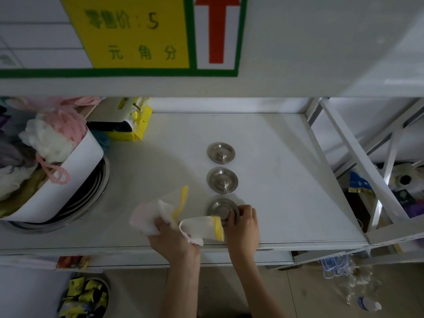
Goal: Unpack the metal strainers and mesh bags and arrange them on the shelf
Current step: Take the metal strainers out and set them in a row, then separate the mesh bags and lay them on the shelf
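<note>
Three round metal strainers stand in a line on the white shelf (286,180): the far strainer (220,152), the middle strainer (222,180) and the near strainer (221,208). My right hand (243,222) grips the near strainer at its right rim, and the strainer rests on the shelf. My left hand (171,237) holds a bunch of white mesh bags with yellow trim (174,214) just left of that strainer, above the shelf's front edge.
A white tub (75,171) full of bath puffs stands on stacked metal basins (91,191) at the left. Yellow packets (137,125) lie at the back left. A price sign (137,33) hangs above. A white metal frame (358,157) bounds the right side.
</note>
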